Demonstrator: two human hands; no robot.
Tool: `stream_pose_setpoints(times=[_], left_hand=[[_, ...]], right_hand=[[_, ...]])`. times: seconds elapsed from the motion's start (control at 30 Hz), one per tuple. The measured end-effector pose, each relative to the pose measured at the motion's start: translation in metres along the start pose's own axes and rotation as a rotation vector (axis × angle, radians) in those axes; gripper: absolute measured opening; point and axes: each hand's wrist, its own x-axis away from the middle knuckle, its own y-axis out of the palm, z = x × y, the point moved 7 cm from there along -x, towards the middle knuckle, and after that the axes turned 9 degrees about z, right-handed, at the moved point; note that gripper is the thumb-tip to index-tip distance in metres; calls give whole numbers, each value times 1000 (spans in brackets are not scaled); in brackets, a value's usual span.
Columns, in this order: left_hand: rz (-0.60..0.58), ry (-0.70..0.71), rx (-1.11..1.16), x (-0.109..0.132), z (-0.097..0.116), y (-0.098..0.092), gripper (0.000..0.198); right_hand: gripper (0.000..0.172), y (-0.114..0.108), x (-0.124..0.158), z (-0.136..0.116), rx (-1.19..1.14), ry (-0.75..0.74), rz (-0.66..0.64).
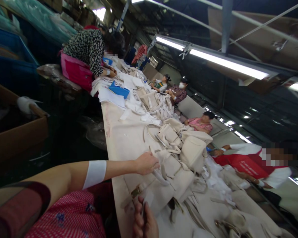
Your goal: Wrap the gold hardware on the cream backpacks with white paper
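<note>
From my remote seat the biggest thing is the long worktable covered in cream cloth (119, 138). It runs away beyond the left hand (146, 162), and its near edge drops into dark floor space on that hand's outer side, where a brown cardboard box (17, 138) stands well apart. Just past the left hand's fingertips is a heap of cream leather handbags (188, 152), slumped against one another, so I judge they were dropped there rather than set out. Across the heap, on its far side from both hands, a co-worker in a red and white top (248, 165) leans in, which closes off that edge. The clearest bare cloth lies beyond the left hand's knuckles. The nearest flat cream leather handbag (173, 178) lies between the two hands. The left hand is curled down around its cream strap (157, 173), a hold that to me looks meant to pin the bag flat. A white wristband (95, 173) sits back on that forearm. The right hand (145, 219), at the table's near edge, is closed in a pinch on a pale strip (148, 199). I cannot tell what the strip belongs to. Just above that pinch, touching the bag, lies a small brass buckle (136, 191).
</note>
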Motion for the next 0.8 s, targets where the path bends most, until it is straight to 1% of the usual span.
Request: stream_pose_setpoints(times=[0.07,0.1,0.2,0.27,0.3,0.4,0.53,0.6,0.7,0.8], left_hand=[[-25,-68,-12,-16,-10,8,33],[-31,-104,-14,-22,-14,13,34],[-68,-188,32,-29,-20,25,27],[-88,-216,108,-30,-22,31,18],[-88,-226,153,-29,-23,32,14],[-56,-255,280,-22,-25,37,10],[-26,-298,412,-12,-28,45,14],[-17,-329,443,-11,-31,48,15],[-37,-346,427,-12,-32,50,9],[-49,-332,360,-12,-31,47,14]], right_hand=[[54,14,-27,-11,-144,102,-3],[54,19,-40,-22,-193,110,1],[46,33,-67,-54,-217,41,-5],[43,38,-74,-65,-224,6,-14],[43,39,-74,-66,-229,-8,-16],[46,38,-64,-53,-237,-43,-19],[49,33,-43,-18,-194,-81,2],[54,29,-36,-6,-186,-96,37],[60,20,-37,-2,-203,-100,127],[68,15,-46,-9,-191,-80,216]])
